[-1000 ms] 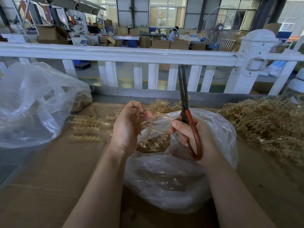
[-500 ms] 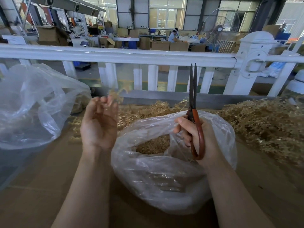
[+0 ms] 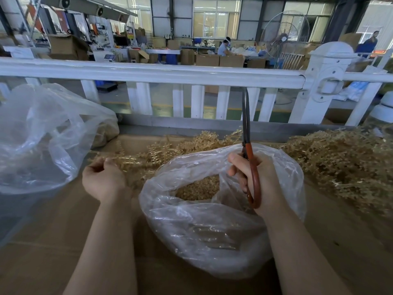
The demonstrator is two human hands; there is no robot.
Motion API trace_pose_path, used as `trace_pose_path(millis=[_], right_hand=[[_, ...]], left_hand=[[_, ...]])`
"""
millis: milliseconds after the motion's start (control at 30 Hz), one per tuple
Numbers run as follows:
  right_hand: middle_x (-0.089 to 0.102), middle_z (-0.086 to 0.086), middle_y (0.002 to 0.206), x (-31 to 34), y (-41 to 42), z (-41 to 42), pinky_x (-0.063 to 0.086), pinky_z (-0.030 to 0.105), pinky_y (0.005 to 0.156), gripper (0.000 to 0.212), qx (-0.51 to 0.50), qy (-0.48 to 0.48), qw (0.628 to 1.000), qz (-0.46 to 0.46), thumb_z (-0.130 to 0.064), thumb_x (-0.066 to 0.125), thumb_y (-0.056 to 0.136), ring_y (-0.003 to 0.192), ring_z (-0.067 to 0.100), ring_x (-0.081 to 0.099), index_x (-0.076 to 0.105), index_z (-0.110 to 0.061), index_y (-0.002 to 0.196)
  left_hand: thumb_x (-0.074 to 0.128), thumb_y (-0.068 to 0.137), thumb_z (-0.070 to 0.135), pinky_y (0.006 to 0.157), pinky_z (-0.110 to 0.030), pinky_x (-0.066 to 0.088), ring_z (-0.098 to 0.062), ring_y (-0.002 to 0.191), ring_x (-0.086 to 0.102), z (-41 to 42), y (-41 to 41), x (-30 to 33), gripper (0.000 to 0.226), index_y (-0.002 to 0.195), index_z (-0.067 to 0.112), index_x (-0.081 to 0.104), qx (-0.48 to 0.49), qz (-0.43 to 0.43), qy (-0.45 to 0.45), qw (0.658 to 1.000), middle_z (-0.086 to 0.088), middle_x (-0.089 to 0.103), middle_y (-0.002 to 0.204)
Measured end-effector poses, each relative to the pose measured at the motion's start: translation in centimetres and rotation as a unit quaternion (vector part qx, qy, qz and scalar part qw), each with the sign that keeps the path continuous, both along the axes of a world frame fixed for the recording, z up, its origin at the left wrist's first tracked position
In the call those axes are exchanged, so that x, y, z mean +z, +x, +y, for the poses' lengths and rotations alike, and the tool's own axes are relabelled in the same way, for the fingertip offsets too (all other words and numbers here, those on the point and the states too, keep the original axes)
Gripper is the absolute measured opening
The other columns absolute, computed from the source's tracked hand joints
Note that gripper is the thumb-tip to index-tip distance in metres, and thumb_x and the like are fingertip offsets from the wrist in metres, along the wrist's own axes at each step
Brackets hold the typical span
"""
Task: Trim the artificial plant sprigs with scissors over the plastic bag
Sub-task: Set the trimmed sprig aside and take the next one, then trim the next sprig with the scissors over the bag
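Cardboard tabletop (image 3: 53, 241): right hand (image 3: 258, 179) grips scissors (image 3: 247, 150).

Colours on the brown table (image 3: 53, 241)
Golden-tan sprigs (image 3: 161, 156), clear plastic bag (image 3: 212, 241), scissors (image 3: 249, 165) with red-orange handles and dark blades, white fence (image 3: 148, 71).

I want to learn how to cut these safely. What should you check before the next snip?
1. Scissors held firmly by the right hand: ok.
2. Blades closed and pointing up, away from the fingers: ok.
3. Left hand has a sprig from the pile: cannot tell, fingers only curl at its edge.
4. Plastic bag mouth open under the hands: ok.
5. Sprig held over the bag: not ok, none is there yet.
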State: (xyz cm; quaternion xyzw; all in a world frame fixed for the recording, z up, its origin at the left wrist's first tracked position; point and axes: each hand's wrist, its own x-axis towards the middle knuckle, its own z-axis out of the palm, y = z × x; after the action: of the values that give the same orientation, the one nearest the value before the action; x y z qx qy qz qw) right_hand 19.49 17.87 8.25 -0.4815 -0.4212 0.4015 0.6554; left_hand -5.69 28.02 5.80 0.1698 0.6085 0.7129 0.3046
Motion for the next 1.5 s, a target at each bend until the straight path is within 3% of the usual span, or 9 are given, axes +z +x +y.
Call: trace_pose_path(millis=[200,467,667,833,933,1067,1233,1367,1500], right_hand=[[0.066,0.011,0.067,0.0,-0.3,0.1,0.039,0.012,0.039,0.016,-0.039,-0.075,0.996,-0.016,-0.016,0.071,0.092,0.037,0.003,0.050,0.069,0.000,0.087],[0.068,0.005,0.062,-0.2,-0.4,0.4,0.039,0.014,0.037,0.015,-0.049,-0.092,0.994,-0.017,-0.019,0.074,0.090,0.038,0.006,0.051,0.070,-0.005,0.085],[0.068,0.006,0.064,-0.7,-0.3,0.6,0.040,0.015,0.039,0.017,-0.048,-0.090,0.994,-0.032,-0.022,0.075,0.089,0.040,0.007,0.050,0.072,-0.007,0.081],[0.070,0.008,0.065,-1.0,-0.2,0.9,0.040,0.014,0.040,0.021,-0.052,-0.090,0.993,-0.055,-0.025,0.077,0.087,0.041,0.008,0.051,0.072,-0.011,0.073],[0.069,0.008,0.065,-1.1,-0.2,0.9,0.039,0.011,0.041,0.021,-0.047,-0.083,0.993,-0.066,-0.025,0.076,0.087,0.041,0.005,0.052,0.073,-0.009,0.074],[0.069,0.007,0.064,-1.0,-0.3,0.9,0.040,0.013,0.041,0.022,-0.044,-0.080,0.994,-0.066,-0.026,0.076,0.088,0.041,0.007,0.051,0.072,-0.006,0.077],[0.070,0.007,0.067,-1.1,-0.3,0.7,0.045,0.019,0.045,0.019,-0.029,-0.066,0.996,-0.060,-0.025,0.077,0.087,0.050,0.018,0.053,0.073,-0.008,0.081],[0.070,0.009,0.069,-1.2,-0.2,0.8,0.047,0.023,0.049,0.014,-0.023,-0.063,0.997,-0.045,-0.024,0.077,0.086,0.059,0.029,0.055,0.073,-0.012,0.080],[0.067,0.010,0.064,-1.1,-0.3,0.8,0.040,0.017,0.039,0.020,-0.004,-0.049,0.998,-0.044,-0.021,0.075,0.089,0.042,0.013,0.049,0.072,-0.009,0.073]], left_hand=[[0.057,0.087,0.003,0.103,-0.036,0.035,-0.031,0.121,0.049,-1.5,1.2,1.7,0.034,0.120,0.010,0.058,0.066,0.279,-0.012,0.958,-0.013,0.053,0.130],[0.050,0.102,0.015,0.102,-0.028,0.043,-0.002,0.119,0.051,-2.7,6.8,1.9,0.045,0.143,0.032,0.047,-0.376,0.434,0.171,0.801,0.019,0.052,0.131],[0.045,0.102,0.009,0.090,-0.025,0.040,-0.006,0.113,0.048,-1.9,8.4,0.3,0.061,0.152,0.041,0.030,-0.443,0.450,0.035,0.775,0.002,0.047,0.150],[0.061,0.094,0.019,0.108,-0.046,0.044,-0.032,0.129,0.050,-1.1,9.0,0.7,0.065,0.153,0.026,0.035,-0.444,0.528,-0.093,0.718,-0.014,0.038,0.153],[0.065,0.090,0.017,0.098,-0.039,0.051,-0.024,0.113,0.060,-1.3,9.1,0.7,0.042,0.132,0.018,0.061,-0.428,0.505,-0.076,0.745,-0.009,0.058,0.134],[0.065,0.090,0.013,0.056,-0.012,0.039,-0.001,0.072,0.056,-1.9,9.1,0.3,0.010,0.090,0.021,0.071,-0.367,0.469,-0.009,0.803,0.005,0.069,0.093],[0.074,0.087,0.012,0.064,-0.012,0.050,0.006,0.062,0.062,-2.3,8.3,0.9,0.015,0.079,0.024,0.072,-0.320,0.179,0.116,0.923,0.012,0.072,0.070],[0.071,0.089,0.008,0.072,-0.018,0.053,-0.004,0.076,0.069,-2.4,7.5,2.0,0.010,0.092,0.017,0.073,-0.316,0.100,0.237,0.913,0.007,0.075,0.081],[0.066,0.084,0.011,0.085,-0.029,0.057,-0.015,0.086,0.070,-2.5,7.5,2.9,0.016,0.099,0.006,0.069,-0.391,-0.080,0.305,0.865,-0.004,0.074,0.090]])
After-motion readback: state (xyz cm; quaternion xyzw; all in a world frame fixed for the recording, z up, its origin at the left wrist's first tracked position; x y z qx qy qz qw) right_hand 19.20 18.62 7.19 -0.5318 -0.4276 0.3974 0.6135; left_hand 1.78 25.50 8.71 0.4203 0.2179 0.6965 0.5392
